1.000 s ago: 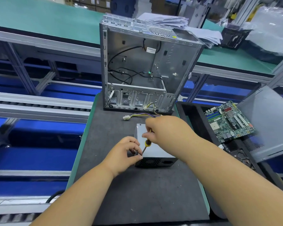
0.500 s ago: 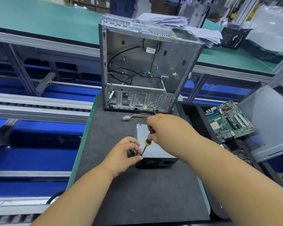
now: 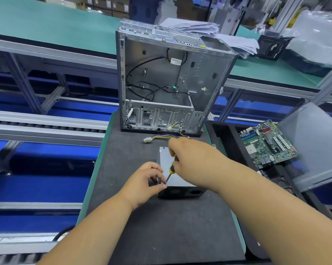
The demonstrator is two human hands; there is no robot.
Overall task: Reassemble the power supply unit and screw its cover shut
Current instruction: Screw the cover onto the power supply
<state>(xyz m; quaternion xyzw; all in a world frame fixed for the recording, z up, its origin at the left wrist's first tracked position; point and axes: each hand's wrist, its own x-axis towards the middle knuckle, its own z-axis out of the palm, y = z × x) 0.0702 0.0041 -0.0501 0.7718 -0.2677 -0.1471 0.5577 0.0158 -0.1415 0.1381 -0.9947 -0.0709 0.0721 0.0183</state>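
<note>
The grey power supply unit (image 3: 177, 178) lies on the black mat, cover up, its vented black face toward me. Its coloured cable bundle (image 3: 161, 137) trails toward the case and ends in a white plug. My right hand (image 3: 195, 159) grips a screwdriver (image 3: 170, 170) with a yellow-and-black handle, tilted, its tip at the cover's near left corner. My left hand (image 3: 144, 183) rests against the unit's left side, thumb and forefinger pinched around the screwdriver tip. Any screw there is hidden by the fingers.
An open, upright computer case (image 3: 167, 83) stands at the mat's far end. At right, a black tray (image 3: 230, 142) holds a green motherboard (image 3: 266, 144), with a grey side panel (image 3: 318, 142) leaning beside it. Conveyor rails (image 3: 46, 123) run at left. Paper stacks (image 3: 218, 33) lie behind the case.
My right hand has shifted slightly on the screwdriver handle, as if turning it. The tip stays at the same corner, and my left hand has not moved.
</note>
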